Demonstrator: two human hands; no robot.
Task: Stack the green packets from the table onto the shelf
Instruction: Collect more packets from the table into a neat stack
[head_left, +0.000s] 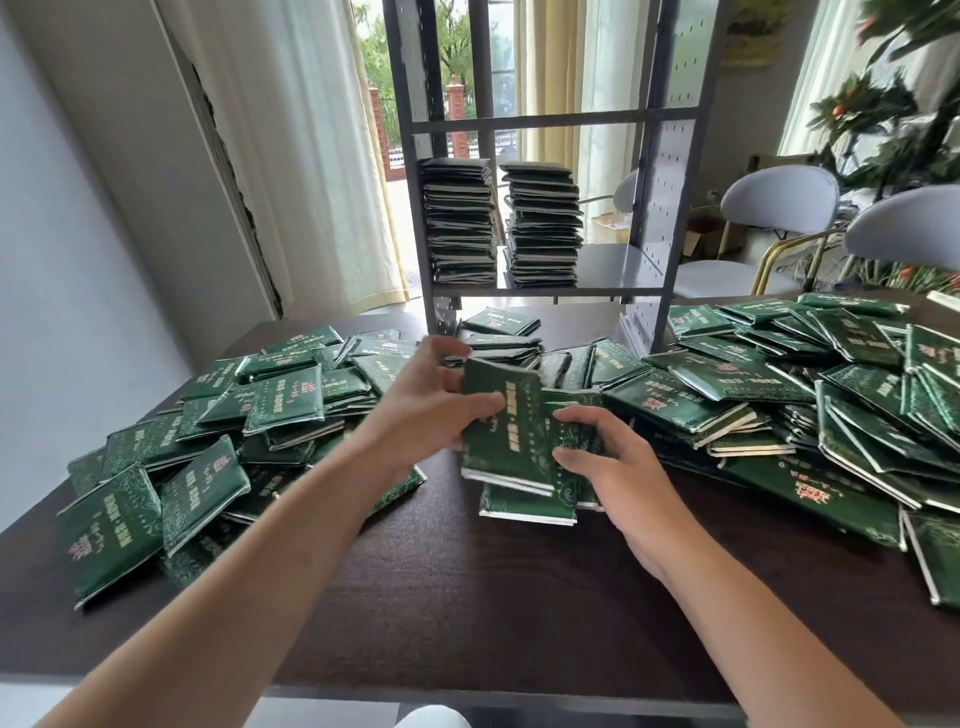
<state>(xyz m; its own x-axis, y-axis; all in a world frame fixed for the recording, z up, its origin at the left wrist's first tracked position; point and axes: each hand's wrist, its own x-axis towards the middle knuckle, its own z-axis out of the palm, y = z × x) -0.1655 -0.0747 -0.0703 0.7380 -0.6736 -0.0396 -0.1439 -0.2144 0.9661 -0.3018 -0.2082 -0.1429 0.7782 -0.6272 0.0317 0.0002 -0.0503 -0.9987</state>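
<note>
Hands meet before the shelf (540, 291): my left hand (426, 410) and right hand (608, 457) both grip a green packet bundle (501, 431).

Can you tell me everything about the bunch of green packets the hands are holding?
The held bunch of packets is a few flat, dark green, shiny foil-like pouches with pale patterns, printed writing and silvery edges. They stand nearly upright, slightly uneven, lower edges at the dark table between two loose heaps. The left hand grips the left side, thumb across the front; the right hand grips the right side.
</note>
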